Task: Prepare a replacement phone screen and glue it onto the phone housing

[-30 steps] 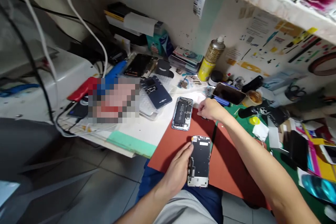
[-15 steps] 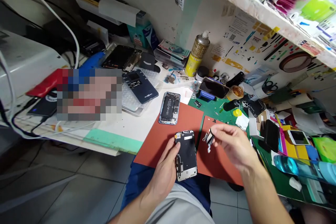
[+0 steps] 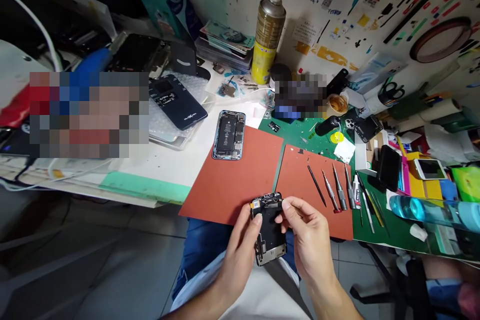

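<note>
My left hand (image 3: 240,240) grips a phone screen assembly (image 3: 273,235) by its left edge, above my lap, with the dark back and metal plate facing up. At its top end lies a small dark and silver flex cable part (image 3: 270,203). My right hand (image 3: 308,230) pinches this part at its right end, by the screen's upper right corner. Fingertips partly hide the contact. Beyond both hands, an opened phone body (image 3: 229,135) with its battery showing rests on a reddish-brown mat (image 3: 247,170).
Several screwdrivers (image 3: 339,187) lie on the right-hand mat, with tweezers (image 3: 367,210) beside them on the green mat. A blue water bottle (image 3: 435,212) lies at the right. A spray can (image 3: 268,35) stands near the wall. A dark boxed device (image 3: 178,102) lies on bubble wrap at left.
My right hand has brought the flex cable part left onto the top of the screen assembly. My left hand still holds the screen. The view has shifted, uncovering the screwdrivers.
</note>
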Demonstrator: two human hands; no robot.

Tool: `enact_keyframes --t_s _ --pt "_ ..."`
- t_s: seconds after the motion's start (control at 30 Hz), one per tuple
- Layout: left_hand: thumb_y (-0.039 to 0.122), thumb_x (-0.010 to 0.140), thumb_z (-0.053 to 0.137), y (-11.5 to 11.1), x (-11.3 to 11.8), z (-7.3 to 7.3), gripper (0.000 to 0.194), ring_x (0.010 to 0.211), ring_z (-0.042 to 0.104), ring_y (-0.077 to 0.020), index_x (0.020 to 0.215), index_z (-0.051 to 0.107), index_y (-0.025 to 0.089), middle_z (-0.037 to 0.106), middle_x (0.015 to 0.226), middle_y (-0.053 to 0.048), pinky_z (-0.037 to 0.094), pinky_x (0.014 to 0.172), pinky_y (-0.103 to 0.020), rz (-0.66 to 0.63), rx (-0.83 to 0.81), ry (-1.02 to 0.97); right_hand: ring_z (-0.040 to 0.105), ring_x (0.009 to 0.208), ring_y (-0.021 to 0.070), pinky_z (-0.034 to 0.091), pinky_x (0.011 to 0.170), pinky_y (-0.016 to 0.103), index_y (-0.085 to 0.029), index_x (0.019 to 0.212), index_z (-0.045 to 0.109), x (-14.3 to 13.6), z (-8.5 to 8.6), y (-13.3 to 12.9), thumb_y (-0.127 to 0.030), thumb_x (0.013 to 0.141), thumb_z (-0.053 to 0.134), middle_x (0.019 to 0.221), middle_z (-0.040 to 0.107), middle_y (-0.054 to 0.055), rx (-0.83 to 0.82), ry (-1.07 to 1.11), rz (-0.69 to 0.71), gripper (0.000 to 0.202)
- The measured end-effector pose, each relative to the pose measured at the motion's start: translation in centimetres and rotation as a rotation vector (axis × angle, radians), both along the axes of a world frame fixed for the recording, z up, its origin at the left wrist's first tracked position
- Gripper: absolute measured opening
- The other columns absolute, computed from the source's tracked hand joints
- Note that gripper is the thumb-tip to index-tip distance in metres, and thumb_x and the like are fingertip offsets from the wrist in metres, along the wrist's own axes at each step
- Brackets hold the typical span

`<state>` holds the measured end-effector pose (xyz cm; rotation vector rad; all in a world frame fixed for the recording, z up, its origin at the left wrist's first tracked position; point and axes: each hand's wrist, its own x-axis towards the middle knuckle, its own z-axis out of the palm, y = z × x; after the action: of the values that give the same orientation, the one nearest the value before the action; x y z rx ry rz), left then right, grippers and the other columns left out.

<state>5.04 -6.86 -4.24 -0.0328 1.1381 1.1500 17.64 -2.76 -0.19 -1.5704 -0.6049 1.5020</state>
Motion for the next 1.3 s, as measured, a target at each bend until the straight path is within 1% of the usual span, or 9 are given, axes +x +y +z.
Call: enact_keyframes --t_s 0.1,0.27,0.57,0.67,0.77,0.9,1.0,1.13,1.3 --pt "0.052 0.084 0.090 -0.4 0.2 -0.2 0.056 0.137 0.066 -0.0351 0.130 0.073 0.026 0.076 0.140 -0.009 0.056 0.114 -0.040 -0.066 0.075 0.077 0.057 0.066 0.0135 0.044 0.061 0.025 -0.021 0.094 0.084 0.3 -0.2 -0.3 -0.054 0.081 0.092 0.076 0.073 0.003 0.015 -0.035 0.009 0.037" --pt "0.052 0.096 0.080 0.3 0.3 0.9 0.046 0.133 0.068 -0.0346 0.131 0.072 0.022 0.074 0.139 -0.012 0.059 0.108 -0.039 -0.196 0.246 0.126 0.059 0.071 0.0141 0.045 0.063 0.025 -0.021 0.092 0.085 0.7 0.0 0.0 -0.054 0.080 0.093 0.080 0.072 0.004 0.022 -0.048 0.001 0.036" --pt "0.053 0.090 0.087 0.5 -0.4 0.6 0.056 0.139 0.066 -0.0312 0.136 0.070 0.027 0.073 0.145 -0.007 0.059 0.109 -0.034 -0.184 0.204 0.109 0.056 0.065 0.0135 0.044 0.061 0.026 -0.018 0.092 0.083 1.3 0.3 0.8 -0.054 0.078 0.094 0.072 0.069 0.003 0.039 -0.030 -0.039 0.040" --pt "0.052 0.081 0.093 0.7 -1.8 0.1 0.062 0.146 0.061 -0.0305 0.135 0.072 0.030 0.070 0.151 -0.004 0.060 0.107 -0.031 -0.103 0.055 0.111 0.055 0.061 0.0130 0.044 0.060 0.027 -0.017 0.095 0.082 1.8 0.5 3.8 -0.053 0.079 0.092 0.070 0.069 0.002 0.133 -0.119 -0.055 0.041" --pt "0.048 0.073 0.097 1.6 -3.2 -0.1 0.067 0.146 0.061 -0.0333 0.132 0.073 0.028 0.070 0.151 -0.005 0.062 0.106 -0.034 -0.010 -0.079 0.142 0.052 0.056 0.0120 0.038 0.053 0.026 -0.016 0.094 0.080 1.1 0.4 8.6 -0.050 0.081 0.085 0.066 0.068 0.001 0.182 -0.200 0.012 0.037" --pt "0.050 0.073 0.094 3.0 -4.4 0.4 0.077 0.134 0.069 -0.0365 0.140 0.067 0.024 0.072 0.147 -0.011 0.063 0.104 -0.042 -0.059 -0.022 0.148 0.052 0.052 0.0104 0.040 0.053 0.025 -0.015 0.085 0.077 -2.1 -0.2 15.2 -0.034 0.091 0.078 0.060 0.063 -0.003 0.163 -0.247 0.122 0.020" --pt "0.054 0.075 0.093 3.7 -4.8 0.8 0.077 0.127 0.073 -0.0342 0.140 0.064 0.025 0.074 0.142 -0.011 0.063 0.100 -0.040 -0.123 0.037 0.213 0.063 0.061 0.0109 0.053 0.062 0.026 -0.013 0.089 0.075 -4.3 -0.9 18.5 -0.028 0.099 0.075 0.080 0.072 0.001 0.101 -0.315 0.231 0.018" --pt "0.058 0.081 0.087 4.5 -5.1 0.7 0.069 0.123 0.074 -0.0322 0.135 0.062 0.024 0.078 0.132 -0.010 0.063 0.098 -0.039 -0.229 0.161 0.289 0.074 0.106 0.0226 0.065 0.091 0.042 -0.017 0.130 0.069 -5.2 -1.8 20.8 -0.039 0.105 0.072 0.128 0.072 0.009 0.014 -0.406 0.351 0.034" --pt "0.053 0.089 0.079 5.8 -5.3 -0.5 0.064 0.127 0.073 -0.0330 0.143 0.059 0.025 0.074 0.141 -0.013 0.061 0.103 -0.044 -0.349 0.261 0.494 0.072 0.118 0.0267 0.064 0.099 0.048 -0.018 0.138 0.066 -4.9 -2.3 21.9 -0.041 0.105 0.072 0.139 0.068 0.011 0.021 -0.517 0.409 0.040"
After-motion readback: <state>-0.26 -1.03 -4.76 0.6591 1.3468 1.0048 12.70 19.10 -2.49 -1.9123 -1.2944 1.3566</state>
